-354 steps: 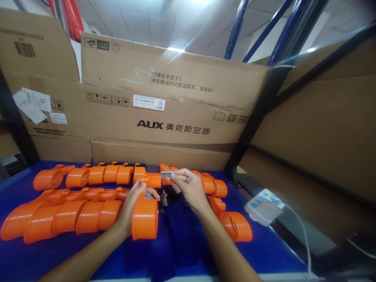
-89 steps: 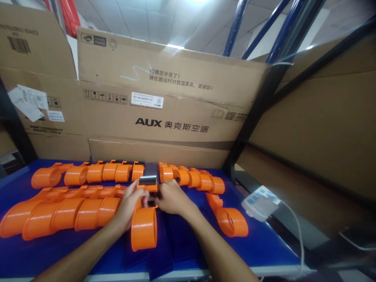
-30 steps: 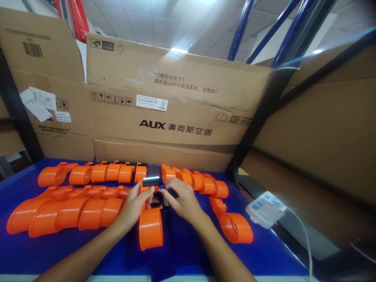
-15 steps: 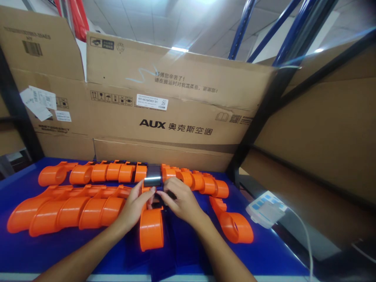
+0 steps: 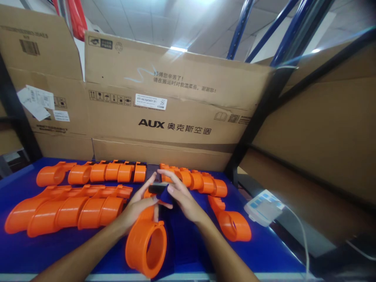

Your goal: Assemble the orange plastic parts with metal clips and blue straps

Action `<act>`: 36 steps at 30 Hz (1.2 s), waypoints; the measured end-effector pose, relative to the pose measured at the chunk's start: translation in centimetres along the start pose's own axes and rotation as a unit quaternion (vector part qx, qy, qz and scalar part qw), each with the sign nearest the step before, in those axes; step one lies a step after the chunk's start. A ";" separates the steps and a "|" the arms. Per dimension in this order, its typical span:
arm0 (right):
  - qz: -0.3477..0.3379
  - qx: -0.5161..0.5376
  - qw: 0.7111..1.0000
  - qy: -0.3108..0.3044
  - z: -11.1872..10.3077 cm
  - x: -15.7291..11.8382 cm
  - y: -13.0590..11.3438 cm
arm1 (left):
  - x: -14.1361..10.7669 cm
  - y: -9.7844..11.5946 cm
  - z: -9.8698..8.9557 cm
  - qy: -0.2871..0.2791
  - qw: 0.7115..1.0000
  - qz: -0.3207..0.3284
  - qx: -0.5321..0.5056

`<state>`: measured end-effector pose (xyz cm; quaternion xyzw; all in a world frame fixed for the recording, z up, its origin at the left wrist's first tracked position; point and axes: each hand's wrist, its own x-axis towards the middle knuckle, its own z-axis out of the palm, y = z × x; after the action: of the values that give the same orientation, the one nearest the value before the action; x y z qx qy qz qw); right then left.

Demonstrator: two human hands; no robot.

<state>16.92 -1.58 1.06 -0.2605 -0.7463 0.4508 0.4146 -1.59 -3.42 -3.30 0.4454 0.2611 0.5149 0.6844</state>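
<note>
My left hand point(image 5: 136, 205) grips an orange plastic tape dispenser point(image 5: 132, 250) by its arm, and the round hub hangs toward me with its open side showing. At the dispenser's head sits a black piece point(image 5: 158, 188) with a dark blue flap point(image 5: 163, 197) just below it. My right hand point(image 5: 182, 197) pinches this end between thumb and fingers. Both hands' fingertips nearly meet over it, hiding part of the head. Just behind the hands lies a dark flat rectangular piece point(image 5: 152, 169).
Orange dispensers stand in a back-left row point(image 5: 98, 172), a front-left row point(image 5: 73, 211) and a back-right row point(image 5: 202, 182). A single dispenser point(image 5: 235, 226) lies at the right. Beyond it are a white box with a cable point(image 5: 264, 207) and a black post point(image 5: 246, 133). Cardboard point(image 5: 176, 102) walls the back.
The held dispenser has come nearer to me and turned, so its hub opening now faces me. My hands have tilted its head, and the shiny toothed edge seen before no longer shows.
</note>
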 end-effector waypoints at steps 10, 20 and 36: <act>0.008 -0.010 0.992 0.122 1.3 0.6 1.0 | 0.0 -0.3 0.0 -0.036 0.999 0.002 -0.030; 0.038 -0.028 0.993 0.111 2.2 0.5 0.9 | 1.5 -0.1 -0.7 0.023 0.996 0.073 0.051; 0.041 -0.491 0.870 0.001 0.3 -0.3 0.7 | 0.7 0.7 0.4 0.092 0.993 0.004 -0.069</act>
<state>16.87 -1.64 0.23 -0.4615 -0.8597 0.0426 0.2147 -1.32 -2.82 -2.41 0.3489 0.2848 0.5732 0.6846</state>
